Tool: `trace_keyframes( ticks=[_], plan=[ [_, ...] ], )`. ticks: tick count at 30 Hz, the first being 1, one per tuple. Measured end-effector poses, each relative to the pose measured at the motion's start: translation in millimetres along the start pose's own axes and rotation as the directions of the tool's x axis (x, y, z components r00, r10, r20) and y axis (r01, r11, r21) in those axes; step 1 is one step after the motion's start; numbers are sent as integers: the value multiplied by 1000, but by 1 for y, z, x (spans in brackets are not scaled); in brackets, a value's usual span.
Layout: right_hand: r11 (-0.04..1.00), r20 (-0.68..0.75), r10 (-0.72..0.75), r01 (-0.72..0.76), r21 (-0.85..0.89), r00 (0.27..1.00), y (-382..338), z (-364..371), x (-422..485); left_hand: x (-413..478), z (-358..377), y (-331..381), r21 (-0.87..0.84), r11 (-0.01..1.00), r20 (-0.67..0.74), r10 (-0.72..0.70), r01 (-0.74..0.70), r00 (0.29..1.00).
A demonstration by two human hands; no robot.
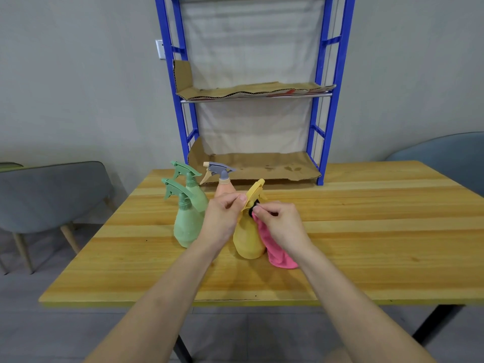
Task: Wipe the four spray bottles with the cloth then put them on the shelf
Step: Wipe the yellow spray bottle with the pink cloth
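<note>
The yellow spray bottle [248, 238] stands upright on the wooden bench [366, 231], near its front-centre. The left hand [222, 218] grips the yellow trigger head [255, 191], its fingers [237, 199] closed on the head from the left side. The right hand [284, 224] has its fingers [264, 209] pinched on a pink cloth [277, 248] and presses the cloth's upper end against the bottle's dark neck collar, just under the trigger head. The rest of the cloth hangs down the bottle's right side, its lower end at the bench surface.

Three more bottles stand upright on the bench, left of and behind the yellow one. The near green spray bottle [187, 224] is just beside the left wrist; the far green spray bottle [195, 191] stands directly behind it. The peach spray bottle [225, 188], with a grey-blue trigger, stands behind the left hand, partly hidden by it.

The blue shelf [326, 106] stands at the far edge of the bench, against the wall. Both visible tiers are lined with cardboard [262, 166] and carry no bottles. A grey chair [52, 195] stands left of the bench.
</note>
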State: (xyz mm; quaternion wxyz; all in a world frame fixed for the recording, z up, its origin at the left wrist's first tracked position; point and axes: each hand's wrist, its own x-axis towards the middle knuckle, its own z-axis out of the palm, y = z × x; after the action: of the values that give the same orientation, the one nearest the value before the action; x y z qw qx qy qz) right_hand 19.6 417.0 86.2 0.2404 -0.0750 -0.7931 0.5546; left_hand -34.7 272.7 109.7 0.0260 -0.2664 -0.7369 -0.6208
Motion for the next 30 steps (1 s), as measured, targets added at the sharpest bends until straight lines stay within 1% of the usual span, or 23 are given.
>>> trace_keyframes(
  ticks=[1,2,3,5,6,7,8,9,11,12,13,14,15,17,19,20,21,22,24,25,27,30],
  plan=[
    [999,-25,-25,24,-37,999,2,3,-1,1,0,-2,9,1000,-5,3,-3,1000],
    [991,-77,-83,74,-113,994,5,8,-4,1,1,-2,18,1000,-10,2,-2,1000],
    [964,-130,-178,147,-223,975,9,15,-6,2,1,-3,23,1000,-14,1,-1,1000],
    [864,-150,-368,278,-420,918,15,27,-12,3,1,-4,24,1000,-16,-4,5,1000],
    [832,-144,-412,307,-461,900,17,29,-12,3,0,-5,25,1000,-14,-5,6,1000],
    [830,-146,-417,311,-463,897,16,29,-12,4,-1,-6,30,1000,-8,-4,5,1000],
    [863,-157,-371,278,-422,915,13,27,-9,5,-3,-8,38,999,0,-7,7,1000],
    [911,-159,-287,218,-350,945,9,23,-6,6,-4,-9,48,999,8,-9,9,1000],
    [975,-67,-103,87,-207,992,4,14,2,8,-6,-11,55,998,14,-15,14,1000],
    [984,-13,-68,65,-165,998,3,9,4,9,-6,-10,54,998,14,-15,14,1000],
    [987,23,-62,64,-149,998,2,6,5,9,-6,-10,53,999,16,-13,12,1000],
    [983,29,-78,82,-162,997,2,5,4,9,-5,-9,53,999,18,-9,8,1000],
    [972,4,-117,116,-207,993,2,7,2,8,-4,-8,52,999,14,-5,5,1000],
    [909,-95,-257,207,-363,962,7,14,-7,5,-1,-5,42,999,1,-1,0,1000],
    [825,-118,-353,250,-506,928,7,25,-15,4,0,-4,43,999,-16,2,-1,1000],
    [806,-121,-366,250,-537,923,6,28,-15,3,0,-3,41,999,-19,-1,2,1000],
    [806,-131,-365,243,-540,922,5,28,-12,4,0,-4,37,999,-16,-8,8,1000],
    [831,-143,-341,226,-508,929,4,26,-8,4,-1,-4,35,999,-6,-14,15,1000],
    [914,-130,-221,159,-373,967,3,20,-2,7,-5,-6,57,998,20,-22,21,1000],
    [933,-97,-174,133,-334,980,3,17,-1,10,-6,-7,80,997,37,-16,13,999],
    [922,-71,-169,132,-364,983,5,18,-2,15,-7,-10,140,990,61,-1,-8,998],
    [908,-143,-198,126,-399,970,8,25,-7,20,-8,-14,229,973,52,-14,2,999]
  ],
)
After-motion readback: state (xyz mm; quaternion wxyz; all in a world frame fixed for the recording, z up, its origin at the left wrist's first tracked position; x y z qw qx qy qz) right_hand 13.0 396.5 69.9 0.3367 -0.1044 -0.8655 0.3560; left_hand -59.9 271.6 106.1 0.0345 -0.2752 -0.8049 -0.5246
